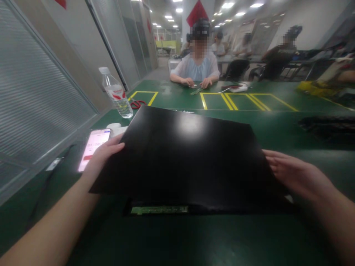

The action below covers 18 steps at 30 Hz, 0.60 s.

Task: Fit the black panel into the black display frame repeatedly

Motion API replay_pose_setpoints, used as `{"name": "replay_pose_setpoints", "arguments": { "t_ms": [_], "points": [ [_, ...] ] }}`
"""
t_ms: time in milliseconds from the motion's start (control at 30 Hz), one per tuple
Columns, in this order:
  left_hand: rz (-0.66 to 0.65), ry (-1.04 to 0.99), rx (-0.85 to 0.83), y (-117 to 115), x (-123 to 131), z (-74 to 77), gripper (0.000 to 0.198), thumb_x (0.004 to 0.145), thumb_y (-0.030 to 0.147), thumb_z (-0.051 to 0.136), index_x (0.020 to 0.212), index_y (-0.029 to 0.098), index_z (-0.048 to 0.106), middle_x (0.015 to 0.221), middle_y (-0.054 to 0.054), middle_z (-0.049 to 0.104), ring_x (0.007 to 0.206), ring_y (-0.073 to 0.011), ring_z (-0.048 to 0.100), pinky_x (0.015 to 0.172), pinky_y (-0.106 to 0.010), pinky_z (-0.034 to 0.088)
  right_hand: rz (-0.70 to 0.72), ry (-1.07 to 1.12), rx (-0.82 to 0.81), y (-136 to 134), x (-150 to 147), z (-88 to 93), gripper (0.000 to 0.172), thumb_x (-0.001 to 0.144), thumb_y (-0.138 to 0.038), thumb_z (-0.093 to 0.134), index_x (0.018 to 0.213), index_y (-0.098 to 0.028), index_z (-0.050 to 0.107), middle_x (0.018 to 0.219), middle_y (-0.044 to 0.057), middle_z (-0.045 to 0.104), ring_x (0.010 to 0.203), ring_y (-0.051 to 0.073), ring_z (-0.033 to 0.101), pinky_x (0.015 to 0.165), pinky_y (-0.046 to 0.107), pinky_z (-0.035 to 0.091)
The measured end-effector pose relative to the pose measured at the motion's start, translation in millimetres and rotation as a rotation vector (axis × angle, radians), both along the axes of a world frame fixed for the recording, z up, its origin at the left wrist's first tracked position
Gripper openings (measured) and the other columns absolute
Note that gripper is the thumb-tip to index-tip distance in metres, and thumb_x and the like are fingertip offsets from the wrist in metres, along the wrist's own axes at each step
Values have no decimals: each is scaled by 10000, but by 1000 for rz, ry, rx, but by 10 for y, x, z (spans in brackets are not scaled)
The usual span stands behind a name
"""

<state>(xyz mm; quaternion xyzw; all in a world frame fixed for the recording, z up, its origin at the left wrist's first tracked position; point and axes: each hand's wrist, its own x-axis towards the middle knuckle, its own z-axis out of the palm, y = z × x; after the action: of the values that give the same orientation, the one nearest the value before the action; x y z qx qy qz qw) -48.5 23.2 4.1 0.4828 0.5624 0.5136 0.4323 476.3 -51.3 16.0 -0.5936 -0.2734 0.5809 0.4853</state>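
A thin, glossy black panel [188, 159] that looks like a display screen tilts in front of me, with a ceiling light reflected in it. My left hand [104, 149] grips its left edge, thumb on top and fingers hidden beneath. At the right edge, my right hand [294, 171] presses along the side with its fingers, some of them behind the panel. Below the panel's near edge shows a black strip with a narrow green circuit board [159, 210]. Whether that strip is joined to the panel or lies under it, I cannot tell.
On the green table [177, 240], a lit phone [94, 147], water bottle [118, 94] and red-handled scissors [138, 105] are at left. A dark bundle [330, 127] lies right. Across the table a person [198, 66] handles small pieces beside yellow tape markings [235, 94].
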Motion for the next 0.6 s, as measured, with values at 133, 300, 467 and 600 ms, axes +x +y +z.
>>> {"name": "replay_pose_setpoints", "arguments": {
  "t_ms": [133, 300, 467, 600],
  "points": [
    [73, -87, -103, -66, 93, 5, 761, 579, 481, 927, 1269, 187, 801, 1215, -92, 843, 1331, -465, 666, 1201, -526, 493, -121, -9, 47, 23, 34, 6, 543, 634, -152, 714, 1173, -208, 740, 1028, 122, 837, 792, 239, 808, 670, 309, 677],
    [-1, -209, -78, -230, 345, 49, 682, 684, 374, 899, 1318, 156, 777, 1160, -78, 857, 1270, -413, 717, 1112, -450, 577, -172, -50, 42, 38, 61, -44, 543, 674, -140, 681, 1208, -236, 688, 1028, 127, 836, 783, 237, 803, 620, 298, 663],
    [6, -250, -109, -201, 282, 52, 683, 624, 328, 940, 1277, 183, 801, 1132, -69, 863, 1216, -424, 745, 1070, -481, 610, -146, -90, 69, 35, 70, -92, 525, 663, -175, 722, 1182, -243, 684, 1051, 131, 839, 883, 249, 806, 631, 302, 661],
    [-33, -170, -190, -64, 58, 10, 734, 559, 337, 968, 1254, 163, 806, 1124, -100, 862, 1216, -450, 738, 1105, -502, 582, -113, -132, 102, 5, 79, -137, 534, 680, -255, 755, 1209, -247, 682, 1099, 135, 837, 962, 255, 801, 702, 298, 662]
  ]
}}
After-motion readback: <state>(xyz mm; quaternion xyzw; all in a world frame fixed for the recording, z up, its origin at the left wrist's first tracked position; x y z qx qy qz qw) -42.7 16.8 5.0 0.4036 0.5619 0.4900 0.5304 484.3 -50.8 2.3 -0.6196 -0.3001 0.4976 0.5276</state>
